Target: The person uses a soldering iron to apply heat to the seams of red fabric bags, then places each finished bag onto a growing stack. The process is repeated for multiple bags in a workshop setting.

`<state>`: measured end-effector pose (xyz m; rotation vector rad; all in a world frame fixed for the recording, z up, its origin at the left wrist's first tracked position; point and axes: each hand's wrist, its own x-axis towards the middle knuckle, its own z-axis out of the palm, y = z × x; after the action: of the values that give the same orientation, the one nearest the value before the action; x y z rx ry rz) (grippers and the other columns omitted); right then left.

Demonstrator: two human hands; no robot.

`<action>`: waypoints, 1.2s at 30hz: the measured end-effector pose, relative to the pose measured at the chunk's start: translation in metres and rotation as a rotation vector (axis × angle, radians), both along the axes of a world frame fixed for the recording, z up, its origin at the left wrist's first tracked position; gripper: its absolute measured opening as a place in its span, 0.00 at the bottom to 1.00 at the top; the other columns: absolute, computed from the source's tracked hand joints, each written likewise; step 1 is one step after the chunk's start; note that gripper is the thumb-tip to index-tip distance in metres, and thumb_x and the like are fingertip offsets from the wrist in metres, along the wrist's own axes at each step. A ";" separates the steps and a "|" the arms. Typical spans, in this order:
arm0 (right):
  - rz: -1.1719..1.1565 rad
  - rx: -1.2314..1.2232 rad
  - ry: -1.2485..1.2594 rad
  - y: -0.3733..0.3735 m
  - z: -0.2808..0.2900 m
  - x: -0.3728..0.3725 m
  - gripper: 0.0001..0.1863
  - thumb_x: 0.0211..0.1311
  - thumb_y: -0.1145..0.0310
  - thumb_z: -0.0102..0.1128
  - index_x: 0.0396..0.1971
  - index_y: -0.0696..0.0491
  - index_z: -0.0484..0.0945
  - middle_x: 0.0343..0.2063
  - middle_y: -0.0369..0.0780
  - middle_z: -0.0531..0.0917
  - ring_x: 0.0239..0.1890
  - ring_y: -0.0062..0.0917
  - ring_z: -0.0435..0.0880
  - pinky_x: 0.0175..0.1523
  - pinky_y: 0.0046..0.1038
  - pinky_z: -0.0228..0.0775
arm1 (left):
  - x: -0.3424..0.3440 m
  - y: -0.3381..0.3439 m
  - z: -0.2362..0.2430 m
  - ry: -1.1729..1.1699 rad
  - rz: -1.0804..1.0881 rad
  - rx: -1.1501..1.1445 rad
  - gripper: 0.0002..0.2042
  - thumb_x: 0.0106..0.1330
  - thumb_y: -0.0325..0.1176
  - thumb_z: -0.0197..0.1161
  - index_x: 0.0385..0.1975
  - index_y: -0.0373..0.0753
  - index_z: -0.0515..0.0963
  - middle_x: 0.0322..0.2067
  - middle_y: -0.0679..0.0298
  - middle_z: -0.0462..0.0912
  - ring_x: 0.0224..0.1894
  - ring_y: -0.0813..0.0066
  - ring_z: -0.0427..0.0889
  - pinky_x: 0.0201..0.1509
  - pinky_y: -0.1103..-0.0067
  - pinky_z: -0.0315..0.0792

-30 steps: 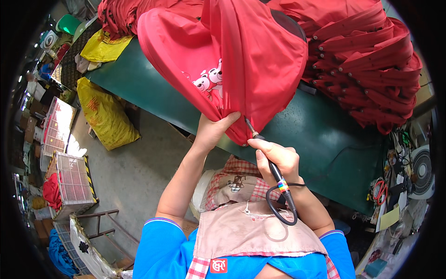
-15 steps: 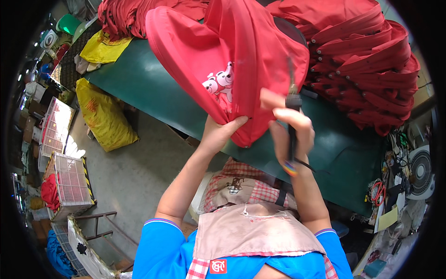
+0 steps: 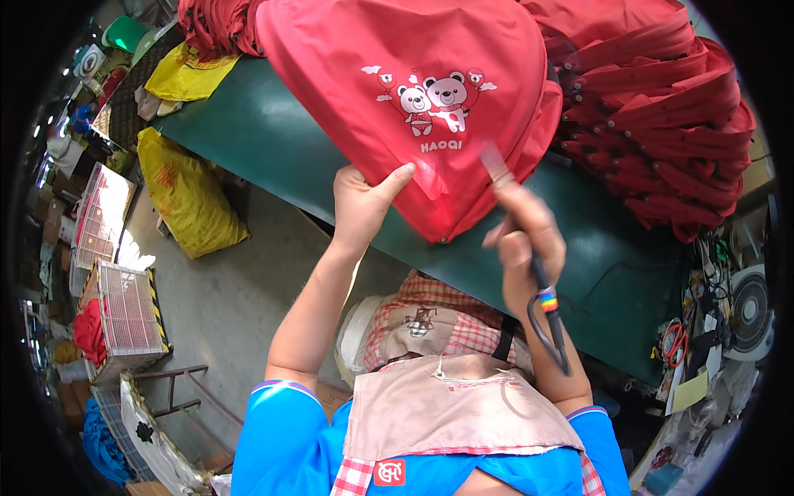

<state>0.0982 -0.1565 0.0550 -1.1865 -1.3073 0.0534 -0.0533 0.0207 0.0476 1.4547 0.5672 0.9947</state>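
Observation:
A red fabric cover [image 3: 356, 78] with a printed pair of bears stretches over the far side of the table, its pointed corner toward me. My left hand [image 3: 364, 202] pinches its lower left edge between thumb and fingers. In my right hand [image 3: 529, 227], fingers wrapped round it, is a slim black-handled corded tool [image 3: 542, 277] that looks like a soldering iron, with a rainbow band near its tail. Its tip is smeared by motion and points up and left, at the cover's lower right part; whether it touches the cloth I cannot tell.
The green tabletop [image 3: 265, 124] lies under the cover. A tall pile of red covers [image 3: 653, 124] stands at the right, more red cloth [image 3: 219, 29] at the far left. A yellow bag [image 3: 186, 194] sits beyond the table's left edge. Red-handled scissors [image 3: 676, 343] and a fan [image 3: 751, 306] are at the right.
The cover has turned and spread, so its whole bear print shows. My left hand has shifted slightly left and up. The tool in my right hand has tilted from upright toward the left.

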 end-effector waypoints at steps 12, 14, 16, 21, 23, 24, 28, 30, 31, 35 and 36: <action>0.037 -0.046 -0.237 0.019 -0.012 -0.038 0.15 0.53 0.85 0.60 0.41 0.59 0.84 0.16 0.39 0.74 0.14 0.25 0.75 0.22 0.26 0.70 | 0.016 0.008 0.004 0.091 0.032 0.203 0.09 0.62 0.31 0.72 0.33 0.30 0.85 0.28 0.63 0.90 0.31 0.82 0.86 0.36 0.80 0.78; -0.023 -0.032 -0.284 0.029 -0.017 -0.037 0.13 0.52 0.85 0.60 0.38 0.57 0.83 0.16 0.41 0.76 0.15 0.30 0.78 0.22 0.29 0.72 | 0.019 0.001 0.007 0.171 0.057 0.238 0.09 0.62 0.31 0.72 0.32 0.30 0.85 0.27 0.63 0.89 0.30 0.83 0.85 0.34 0.80 0.77; -0.041 -0.065 -0.224 0.030 -0.014 -0.036 0.10 0.58 0.80 0.59 0.38 0.58 0.84 0.18 0.42 0.78 0.18 0.26 0.80 0.27 0.28 0.75 | 0.021 0.001 -0.001 0.109 0.058 0.225 0.09 0.61 0.31 0.72 0.31 0.29 0.84 0.25 0.62 0.89 0.28 0.83 0.85 0.33 0.80 0.76; 0.080 -0.400 0.309 -0.013 0.026 -0.014 0.10 0.67 0.72 0.57 0.38 0.60 0.85 0.21 0.39 0.83 0.20 0.16 0.79 0.26 0.21 0.71 | 0.020 -0.002 0.001 0.101 0.024 0.275 0.10 0.62 0.32 0.71 0.32 0.29 0.83 0.26 0.61 0.89 0.28 0.77 0.86 0.34 0.77 0.77; -0.142 -0.271 0.461 -0.038 0.035 -0.001 0.14 0.70 0.68 0.52 0.39 0.60 0.85 0.18 0.37 0.80 0.17 0.14 0.74 0.24 0.19 0.69 | 0.022 0.005 -0.003 0.147 -0.027 0.259 0.11 0.63 0.32 0.69 0.38 0.29 0.82 0.26 0.58 0.88 0.28 0.68 0.87 0.35 0.71 0.79; -0.198 -0.104 0.482 -0.046 0.033 0.013 0.16 0.71 0.66 0.49 0.39 0.61 0.84 0.16 0.36 0.77 0.15 0.14 0.71 0.24 0.20 0.69 | 0.025 0.006 0.003 0.268 0.031 0.389 0.13 0.64 0.32 0.68 0.43 0.29 0.79 0.25 0.56 0.87 0.29 0.62 0.87 0.35 0.67 0.78; -0.291 0.361 0.480 -0.064 0.036 0.063 0.20 0.73 0.63 0.43 0.42 0.65 0.80 0.10 0.34 0.66 0.10 0.14 0.59 0.23 0.24 0.69 | 0.072 -0.018 0.012 0.460 0.245 0.694 0.26 0.69 0.31 0.60 0.64 0.32 0.62 0.40 0.42 0.82 0.33 0.34 0.82 0.39 0.53 0.77; -0.329 0.434 0.495 -0.071 0.044 0.075 0.20 0.73 0.62 0.42 0.41 0.64 0.79 0.10 0.33 0.63 0.09 0.15 0.58 0.23 0.24 0.69 | 0.119 -0.030 -0.020 0.255 0.291 0.792 0.27 0.70 0.31 0.59 0.67 0.35 0.61 0.51 0.38 0.75 0.30 0.32 0.81 0.38 0.53 0.78; -0.356 0.466 0.511 -0.073 0.044 0.079 0.20 0.73 0.62 0.42 0.41 0.63 0.79 0.09 0.33 0.63 0.09 0.15 0.57 0.23 0.25 0.69 | 0.137 -0.043 -0.037 0.449 0.221 0.681 0.27 0.71 0.34 0.58 0.69 0.39 0.61 0.49 0.40 0.77 0.31 0.34 0.82 0.39 0.54 0.78; -0.463 0.547 0.533 -0.092 0.042 0.094 0.20 0.73 0.62 0.41 0.40 0.62 0.79 0.09 0.32 0.62 0.09 0.15 0.56 0.23 0.24 0.68 | 0.176 -0.041 -0.042 0.698 -0.044 0.694 0.26 0.73 0.42 0.57 0.68 0.44 0.63 0.40 0.47 0.85 0.35 0.41 0.85 0.40 0.57 0.79; -0.496 0.567 0.530 -0.100 0.039 0.099 0.20 0.74 0.62 0.41 0.39 0.62 0.80 0.09 0.31 0.62 0.09 0.14 0.56 0.23 0.23 0.67 | 0.181 -0.033 -0.024 0.539 0.039 0.701 0.23 0.74 0.45 0.57 0.64 0.43 0.68 0.36 0.48 0.86 0.36 0.43 0.85 0.40 0.56 0.79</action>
<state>0.1975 -0.2564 0.0935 -0.8852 -0.4866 -0.3243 0.1275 -0.0120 0.0233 2.3818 0.6622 0.8634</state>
